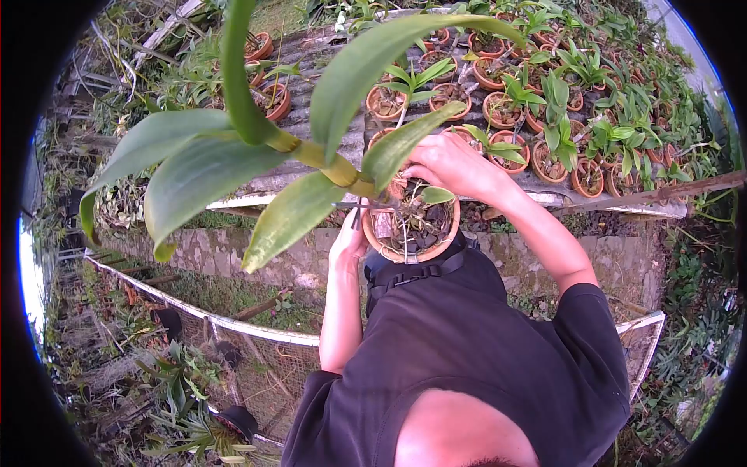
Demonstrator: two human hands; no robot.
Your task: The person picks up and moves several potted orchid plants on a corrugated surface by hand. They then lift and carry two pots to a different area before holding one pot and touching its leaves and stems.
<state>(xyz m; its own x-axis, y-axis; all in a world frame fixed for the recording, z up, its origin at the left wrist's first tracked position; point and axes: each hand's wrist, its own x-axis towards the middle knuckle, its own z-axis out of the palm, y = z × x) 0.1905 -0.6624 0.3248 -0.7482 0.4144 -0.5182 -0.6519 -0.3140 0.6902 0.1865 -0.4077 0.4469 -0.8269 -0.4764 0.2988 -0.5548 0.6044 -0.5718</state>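
A tall orchid plant (pixel 334 167) with thick stem and long broad leaves leans left out of a round clay pot (pixel 420 253) in front of my body. Dark chunks of potting material and thin roots show inside the pot. My right hand (pixel 447 163) reaches over the far rim, its fingers bent and closed near the stem's base; what they pinch is hidden. My left hand (pixel 350 240) is at the pot's left side, its fingers partly covered by a leaf. A thin dark strip (pixel 357 219) shows beside it, too small to name.
Many small potted plants (pixel 502 110) stand on a corrugated bench (pixel 327 70) beyond the pot. A rusty bar (pixel 657 191) crosses at the right. Behind me lies a white-edged mesh frame (pixel 257 333), with black pots (pixel 236 420) and greenery at lower left.
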